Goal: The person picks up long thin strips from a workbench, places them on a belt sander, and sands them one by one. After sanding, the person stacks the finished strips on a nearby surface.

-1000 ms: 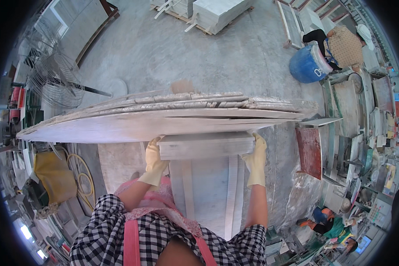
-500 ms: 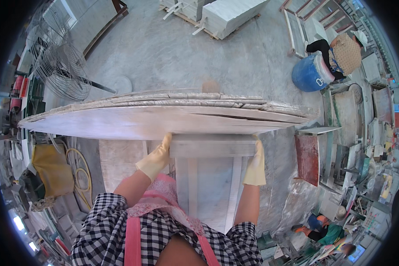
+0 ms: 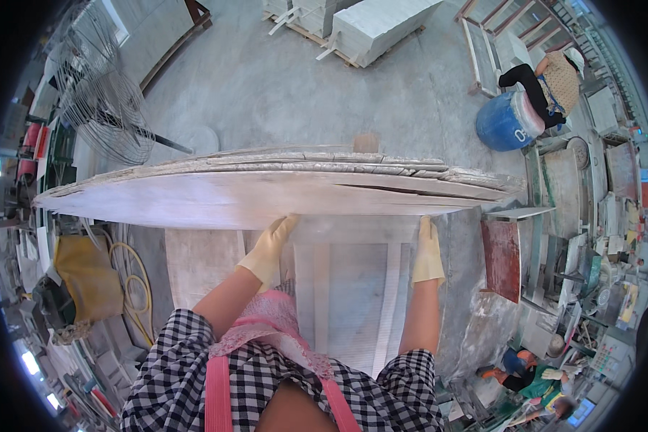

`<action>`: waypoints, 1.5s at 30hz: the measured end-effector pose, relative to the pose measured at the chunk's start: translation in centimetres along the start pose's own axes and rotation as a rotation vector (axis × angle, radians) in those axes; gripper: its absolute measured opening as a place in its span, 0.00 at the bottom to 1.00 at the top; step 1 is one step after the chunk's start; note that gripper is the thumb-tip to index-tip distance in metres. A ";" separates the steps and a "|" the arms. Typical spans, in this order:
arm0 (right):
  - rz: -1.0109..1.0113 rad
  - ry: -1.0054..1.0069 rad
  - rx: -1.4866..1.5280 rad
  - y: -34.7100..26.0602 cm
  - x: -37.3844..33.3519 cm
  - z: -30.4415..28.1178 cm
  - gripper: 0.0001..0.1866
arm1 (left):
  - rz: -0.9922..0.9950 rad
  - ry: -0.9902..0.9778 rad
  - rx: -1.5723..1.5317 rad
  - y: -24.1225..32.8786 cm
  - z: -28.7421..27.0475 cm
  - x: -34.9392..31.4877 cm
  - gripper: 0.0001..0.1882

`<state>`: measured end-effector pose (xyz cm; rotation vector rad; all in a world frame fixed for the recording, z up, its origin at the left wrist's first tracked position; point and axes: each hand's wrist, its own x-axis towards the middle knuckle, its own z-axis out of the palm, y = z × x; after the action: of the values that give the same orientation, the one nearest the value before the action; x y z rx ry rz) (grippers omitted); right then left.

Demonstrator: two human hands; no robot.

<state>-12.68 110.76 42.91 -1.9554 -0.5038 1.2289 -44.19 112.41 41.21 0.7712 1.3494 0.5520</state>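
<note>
Both my hands wear cream rubber gloves. A pale grey, blurred flat slab (image 3: 358, 229), perhaps stone, spans the gap between them at the near edge of a long worn wooden tabletop (image 3: 194, 193). My left hand (image 3: 272, 248) is closed on the slab's left end. My right hand (image 3: 428, 252) grips its right end, fingers pointing away from me. Below the slab, close to my body, lies a grey panel (image 3: 356, 288) with two lighter lengthwise strips. The tabletop hides whatever is under it.
A wire fan (image 3: 104, 93) stands at far left, near a yellow hose (image 3: 129, 288). White slabs (image 3: 385, 29) are stacked on a pallet at the back. One person sits by a blue barrel (image 3: 505, 124); another works at lower right. A red panel (image 3: 500, 259) stands to the right.
My hands have shifted slightly right relative to the tabletop, and the slab shows as a narrower, blurrier band at its edge. The person at lower right has moved an arm.
</note>
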 end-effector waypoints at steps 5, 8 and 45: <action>0.098 -0.077 0.209 3.0 3.3 -0.7 0.38 | -0.018 0.030 -0.090 -2.3 -0.1 0.2 0.38; 0.150 -0.137 0.260 4.6 5.3 -1.5 0.36 | 0.015 -0.020 -0.186 -3.9 -0.5 1.1 0.38; -0.309 -0.213 0.050 5.5 -1.6 -2.0 0.38 | 0.157 -0.070 0.402 -9.2 -5.9 3.8 0.44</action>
<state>-11.96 105.42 40.14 -1.6389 -0.8417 1.2395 -50.12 110.31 31.52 1.2211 1.3593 0.3743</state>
